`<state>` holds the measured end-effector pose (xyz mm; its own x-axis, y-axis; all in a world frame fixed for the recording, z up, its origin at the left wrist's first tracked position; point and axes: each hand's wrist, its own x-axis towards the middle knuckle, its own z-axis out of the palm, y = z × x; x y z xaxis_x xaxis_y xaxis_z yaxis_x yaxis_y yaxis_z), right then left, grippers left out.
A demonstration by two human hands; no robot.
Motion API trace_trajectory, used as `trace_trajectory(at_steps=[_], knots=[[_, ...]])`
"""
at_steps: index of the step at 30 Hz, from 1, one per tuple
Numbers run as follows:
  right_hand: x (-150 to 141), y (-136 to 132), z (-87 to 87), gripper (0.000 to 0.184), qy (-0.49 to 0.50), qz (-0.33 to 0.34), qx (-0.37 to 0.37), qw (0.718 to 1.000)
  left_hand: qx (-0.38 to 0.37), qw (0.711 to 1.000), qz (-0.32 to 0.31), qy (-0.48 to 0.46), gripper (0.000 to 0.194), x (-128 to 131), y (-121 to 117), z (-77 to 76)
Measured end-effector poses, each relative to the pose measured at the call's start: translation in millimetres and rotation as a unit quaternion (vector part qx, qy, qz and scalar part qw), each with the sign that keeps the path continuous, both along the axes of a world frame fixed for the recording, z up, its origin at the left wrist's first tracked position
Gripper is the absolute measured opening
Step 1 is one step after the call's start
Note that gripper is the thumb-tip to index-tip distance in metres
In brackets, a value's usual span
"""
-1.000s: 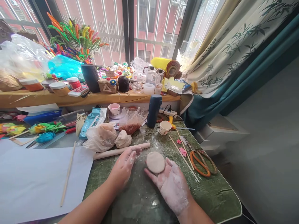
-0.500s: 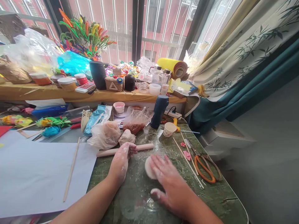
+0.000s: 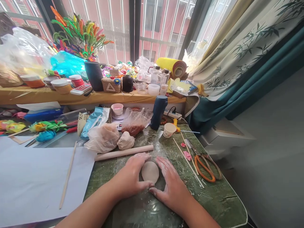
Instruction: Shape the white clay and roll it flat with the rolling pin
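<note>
A flat, round disc of pale clay [image 3: 150, 173] lies on the table between my two hands. My left hand [image 3: 135, 174] is curved around its left side, fingers at the far edge and thumb by the near edge, seemingly touching it. On the other side my right hand [image 3: 171, 180] is cupped with thumb and fingers apart; a narrow strip of table shows between its palm and the disc. White powder coats the fingers of both. Behind them lie a pale rolling pin [image 3: 124, 153] and a lump of clay [image 3: 125, 141].
Scissors with orange handles [image 3: 204, 169], thin wooden sticks [image 3: 188, 163] and pink scraps lie at right. A paper cup [image 3: 169, 130] and a dark blue bottle [image 3: 158, 112] stand behind. White paper [image 3: 40, 180] covers the left side; plastic bags [image 3: 102, 138] sit beyond the rolling pin.
The disc rested on my upturned right hand, then was laid on the table under that palm. My right hand has since moved off its top, and both hands now surround it.
</note>
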<state>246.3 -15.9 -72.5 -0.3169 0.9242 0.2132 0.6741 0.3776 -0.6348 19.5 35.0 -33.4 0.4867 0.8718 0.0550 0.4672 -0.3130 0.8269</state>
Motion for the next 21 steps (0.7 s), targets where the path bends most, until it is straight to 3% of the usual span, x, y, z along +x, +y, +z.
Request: trace_trajectory(at_steps=[2,8,21], knots=[[0.6,0.0,-1.1,0.092,0.002,-0.006,0.003,1.000,0.020,0.996,-0.053,0.064,0.094,-0.9,-1.7,-0.5],[3.7,1.1,2.7,0.082,-0.004,0.010,0.001,1.000,0.045,0.985,-0.098,0.133,0.096,-0.4,-0.7,-0.7],[-0.4,1.8,-2.9,0.078,-0.020,-0.010,0.010,1.000,0.045,0.987,-0.080,0.132,0.100,2.0,-0.9,-9.9]])
